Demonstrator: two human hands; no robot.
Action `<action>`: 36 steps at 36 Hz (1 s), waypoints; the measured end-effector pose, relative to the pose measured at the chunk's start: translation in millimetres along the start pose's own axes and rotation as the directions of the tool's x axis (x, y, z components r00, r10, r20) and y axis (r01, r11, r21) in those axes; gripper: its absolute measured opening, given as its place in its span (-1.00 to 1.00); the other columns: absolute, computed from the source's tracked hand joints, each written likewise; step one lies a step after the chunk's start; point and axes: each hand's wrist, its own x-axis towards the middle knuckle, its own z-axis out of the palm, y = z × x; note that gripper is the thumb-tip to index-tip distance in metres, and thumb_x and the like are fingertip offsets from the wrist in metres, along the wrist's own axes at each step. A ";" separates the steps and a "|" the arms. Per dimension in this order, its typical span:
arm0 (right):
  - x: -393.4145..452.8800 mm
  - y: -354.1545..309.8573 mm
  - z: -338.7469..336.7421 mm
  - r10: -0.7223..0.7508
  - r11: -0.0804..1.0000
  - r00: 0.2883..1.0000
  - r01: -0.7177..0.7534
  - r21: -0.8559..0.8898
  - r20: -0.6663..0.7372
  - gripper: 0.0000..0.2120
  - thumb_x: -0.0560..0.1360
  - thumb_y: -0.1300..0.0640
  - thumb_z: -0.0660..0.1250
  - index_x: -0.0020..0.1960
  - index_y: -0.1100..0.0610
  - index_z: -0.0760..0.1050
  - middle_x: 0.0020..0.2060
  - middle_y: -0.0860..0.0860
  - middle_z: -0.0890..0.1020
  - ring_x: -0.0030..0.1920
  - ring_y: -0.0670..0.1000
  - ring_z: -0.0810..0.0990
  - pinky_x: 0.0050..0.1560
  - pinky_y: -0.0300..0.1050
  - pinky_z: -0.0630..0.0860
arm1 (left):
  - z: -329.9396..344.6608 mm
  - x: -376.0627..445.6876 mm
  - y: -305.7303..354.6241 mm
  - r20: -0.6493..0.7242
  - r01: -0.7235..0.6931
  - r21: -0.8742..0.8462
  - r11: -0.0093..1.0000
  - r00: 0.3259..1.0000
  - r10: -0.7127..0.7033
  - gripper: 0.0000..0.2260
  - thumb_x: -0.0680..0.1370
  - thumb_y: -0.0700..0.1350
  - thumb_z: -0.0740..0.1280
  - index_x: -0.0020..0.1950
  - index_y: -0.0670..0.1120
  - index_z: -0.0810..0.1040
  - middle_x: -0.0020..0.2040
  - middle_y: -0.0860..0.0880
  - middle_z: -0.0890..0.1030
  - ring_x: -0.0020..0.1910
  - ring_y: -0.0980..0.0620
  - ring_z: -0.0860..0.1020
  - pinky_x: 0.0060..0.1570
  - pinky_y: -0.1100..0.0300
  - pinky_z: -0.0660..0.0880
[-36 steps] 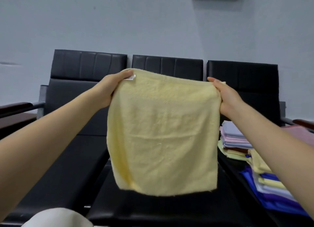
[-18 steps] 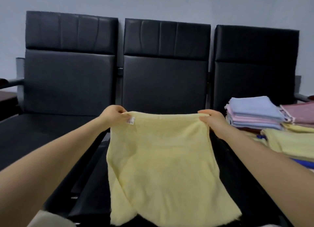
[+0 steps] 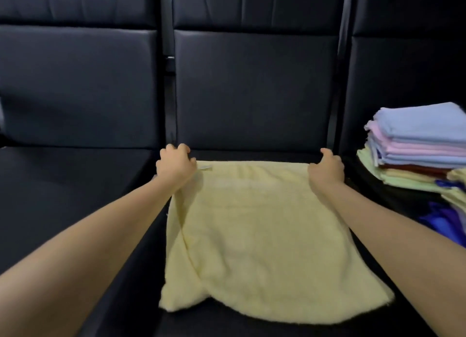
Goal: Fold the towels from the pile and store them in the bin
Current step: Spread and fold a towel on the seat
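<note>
1. Our left hand (image 3: 175, 165) and right hand (image 3: 327, 169) each gripped a far corner of the yellow towel (image 3: 262, 235).
2. Towel lay on the middle seat (image 3: 252, 153), left of the towel pile (image 3: 416, 150).

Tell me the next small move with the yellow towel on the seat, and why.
Probably smooth out the near left side first. The yellow towel lies spread on the middle seat, with the left hand and right hand gripping its far corners, but its near left edge is bunched and tucked under. Flattening that would let the first fold line up evenly.
</note>
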 end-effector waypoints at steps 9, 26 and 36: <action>-79.0 -15.8 -23.2 -0.262 0.961 0.947 0.239 0.138 0.186 -0.67 0.54 0.19 0.22 0.29 0.02 0.47 0.08 -0.02 0.49 0.13 0.03 0.51 -0.04 -0.15 0.43 | -45.3 -80.8 -1.1 0.046 -0.228 -0.110 0.967 0.971 0.234 -0.82 0.58 0.01 0.21 0.08 -0.01 0.52 0.00 -0.02 0.53 -0.11 0.04 0.50 -0.18 0.10 0.45; -242.4 -19.0 -81.7 -0.517 0.749 0.443 0.648 0.137 0.732 -0.78 0.45 -0.08 0.45 -0.01 -0.01 0.51 -0.26 -0.13 0.46 -0.26 -0.15 0.41 -0.14 -0.20 0.41 | -72.1 -237.6 -5.6 0.301 -0.245 0.158 0.957 0.935 0.190 -0.57 0.47 0.30 0.29 -0.34 -0.04 0.36 -0.33 0.07 0.45 -0.34 0.14 0.39 -0.40 0.23 0.26; -248.4 -6.0 -84.5 -0.549 0.772 0.524 0.616 0.156 0.651 -0.85 0.50 -0.01 0.41 0.00 0.03 0.53 -0.26 -0.13 0.45 -0.28 -0.14 0.38 -0.15 -0.23 0.40 | -69.3 -227.7 -9.9 0.404 -0.093 0.176 0.980 0.914 0.015 -0.61 0.50 0.22 0.23 -0.32 -0.08 0.42 -0.32 0.04 0.50 -0.30 0.06 0.48 -0.34 0.19 0.33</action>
